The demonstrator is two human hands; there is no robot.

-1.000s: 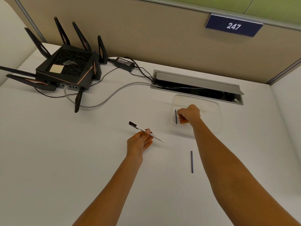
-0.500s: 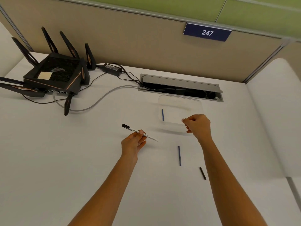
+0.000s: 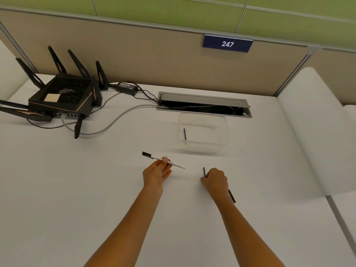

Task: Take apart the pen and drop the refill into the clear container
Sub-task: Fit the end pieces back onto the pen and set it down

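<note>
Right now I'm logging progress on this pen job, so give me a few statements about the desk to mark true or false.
1. The left hand holds a white pen with a black end. True.
2. The clear container is empty. False: one blue refill lies inside it.
3. The right hand is over the container. False: it is down on the desk, at a second blue stick.
4. A short black piece lies on the desk by the right wrist. True.
5. The router sits right of the container. False: it sits far left.

White table (image 3: 96,189) carries black router (image 3: 63,99), power adapter (image 3: 126,87), clear container (image 3: 221,120), black pen piece (image 3: 232,197).
</note>
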